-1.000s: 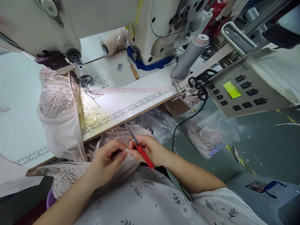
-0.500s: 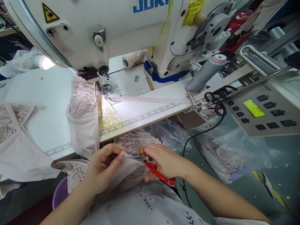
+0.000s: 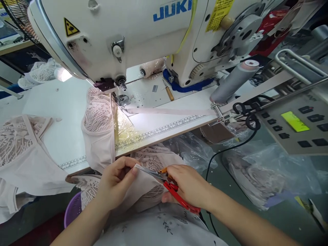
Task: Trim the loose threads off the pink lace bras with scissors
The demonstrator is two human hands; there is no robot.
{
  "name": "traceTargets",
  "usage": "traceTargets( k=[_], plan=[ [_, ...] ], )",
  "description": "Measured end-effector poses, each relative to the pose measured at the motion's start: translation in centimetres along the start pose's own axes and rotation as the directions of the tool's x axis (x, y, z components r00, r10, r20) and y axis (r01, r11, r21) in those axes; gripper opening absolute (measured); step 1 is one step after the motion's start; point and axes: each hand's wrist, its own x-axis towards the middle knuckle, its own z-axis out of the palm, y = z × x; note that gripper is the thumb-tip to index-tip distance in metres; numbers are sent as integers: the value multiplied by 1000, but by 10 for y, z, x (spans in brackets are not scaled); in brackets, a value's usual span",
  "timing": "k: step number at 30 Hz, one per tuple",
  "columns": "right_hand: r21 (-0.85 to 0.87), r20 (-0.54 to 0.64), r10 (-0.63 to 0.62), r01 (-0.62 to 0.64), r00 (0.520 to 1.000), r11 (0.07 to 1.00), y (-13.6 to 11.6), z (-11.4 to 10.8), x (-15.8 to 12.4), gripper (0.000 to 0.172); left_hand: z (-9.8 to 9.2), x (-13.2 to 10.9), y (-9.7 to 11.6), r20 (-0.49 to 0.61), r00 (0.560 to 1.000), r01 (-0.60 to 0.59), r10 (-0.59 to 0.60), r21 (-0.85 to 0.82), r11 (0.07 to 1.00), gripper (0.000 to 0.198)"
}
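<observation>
My left hand (image 3: 119, 182) pinches the edge of a pale pink lace bra (image 3: 143, 188) in front of the table edge. Round the red-handled scissors (image 3: 179, 198) my right hand (image 3: 189, 186) is closed, with an orange piece showing by the fingers. The scissors' blades point left along the fabric edge, their tips close to my left fingertips. Another pale pink lace bra (image 3: 99, 119) lies under the sewing machine's needle area and hangs over the table's front edge.
A white sewing machine (image 3: 143, 37) stands over the table (image 3: 64, 106). Pink elastic tape (image 3: 171, 111) runs across to a metal guide. More lace garments (image 3: 30, 157) lie at left. A purple basket (image 3: 73, 208) sits below; a control panel (image 3: 294, 123) is at right.
The camera view has shifted, so the scene sits further right. The scissors' blades now show more plainly along the fabric edge. Both hands keep their holds.
</observation>
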Motion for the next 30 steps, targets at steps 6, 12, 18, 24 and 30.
traceTargets(
  k=[6, 12, 18, 24, 30],
  plan=[
    [-17, 27, 28, -27, 999, 999, 1, 6, 1, 39, 0, 1, 0, -14, 1000, 15, -15, -15, 1000, 10],
    [-17, -57, -8, 7, 998, 1000, -4, 3, -1, 46, 1, -1, -3, 45, 999, -12, 13, -17, 1000, 8],
    [83, -49, 5, -1, 999, 997, -4, 5, 1, 40, 1, -2, -3, 28, 999, 20, -19, -53, 998, 8],
    [276, -223, 58, 6, 973, 961, 4, 2, 0, 47, 2, -2, -1, 37, 998, 47, -44, -79, 996, 11],
    [526, -392, 12, 214, 920, 823, -9, 1, -2, 42, 1, -4, -1, 37, 997, 64, -62, -61, 996, 14]
  ],
)
